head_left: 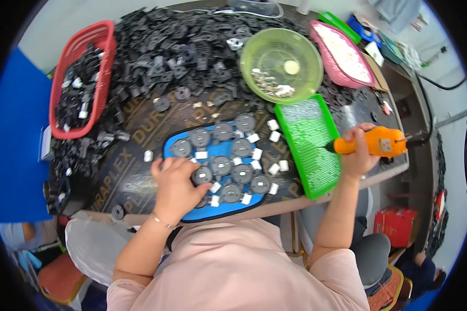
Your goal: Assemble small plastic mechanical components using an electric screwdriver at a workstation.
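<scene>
While right hand (357, 155) grips orange screwdriver (373, 143), ribbed green tray (310, 145)

Left hand (175, 182) is laid palm down on the near left part of the blue mat (172, 141), fingers curled and spread toward the mat's middle, wrist bent slightly back. The left forearm is angled up from the lower left. Right hand (359, 155) is held well right of the mat, fist closed around an orange screwdriver (374, 142); forearm nearly upright, elbow bent.
</scene>
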Motion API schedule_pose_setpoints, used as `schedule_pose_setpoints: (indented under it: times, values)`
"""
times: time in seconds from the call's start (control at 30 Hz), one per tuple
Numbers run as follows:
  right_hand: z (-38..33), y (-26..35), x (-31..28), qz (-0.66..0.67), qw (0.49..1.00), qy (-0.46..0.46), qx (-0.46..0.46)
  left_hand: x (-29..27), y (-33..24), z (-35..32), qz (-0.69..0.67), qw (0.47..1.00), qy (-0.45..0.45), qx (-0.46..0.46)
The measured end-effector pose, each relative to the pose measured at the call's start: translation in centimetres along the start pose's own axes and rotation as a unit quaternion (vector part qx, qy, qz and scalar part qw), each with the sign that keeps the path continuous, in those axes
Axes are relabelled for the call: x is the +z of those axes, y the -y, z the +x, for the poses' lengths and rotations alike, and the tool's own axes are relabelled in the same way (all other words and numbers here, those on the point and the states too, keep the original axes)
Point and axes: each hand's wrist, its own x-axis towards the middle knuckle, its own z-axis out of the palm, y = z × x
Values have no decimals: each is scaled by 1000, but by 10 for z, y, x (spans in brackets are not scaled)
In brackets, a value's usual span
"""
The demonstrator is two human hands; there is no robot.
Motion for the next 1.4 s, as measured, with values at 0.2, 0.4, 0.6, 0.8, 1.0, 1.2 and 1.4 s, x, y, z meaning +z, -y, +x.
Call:
schedule_pose_setpoints:
  times: [0.2, 0.4, 0.6, 0.8, 1.0, 1.2, 1.4]
  values:
    - [11, 3, -1, -6, 1000, -18, 13, -1, 3, -1, -13, 1000, 9, -12]
    - [-9, 35, 66, 153, 980, 123, 45, -1, 6, 0, -20, 1000, 14, -12]
    - [-74, 17, 167, 166, 937, 297, 75, -2, 6, 0, -31, 999, 21, -20]
    - [-90, 14, 196, 140, 921, 357, 69, 3, 8, -1, -31, 999, 21, -25]
    - [-96, 7, 202, 111, 921, 365, 81, 4, 11, -3, -46, 999, 2, -12]
    - [-97, 4, 206, 116, 911, 385, 88, 8, 13, -1, -43, 999, -7, -8]
    - [-75, 2, 205, 185, 862, 469, 56, 4, 13, 3, -44, 999, 7, -7]
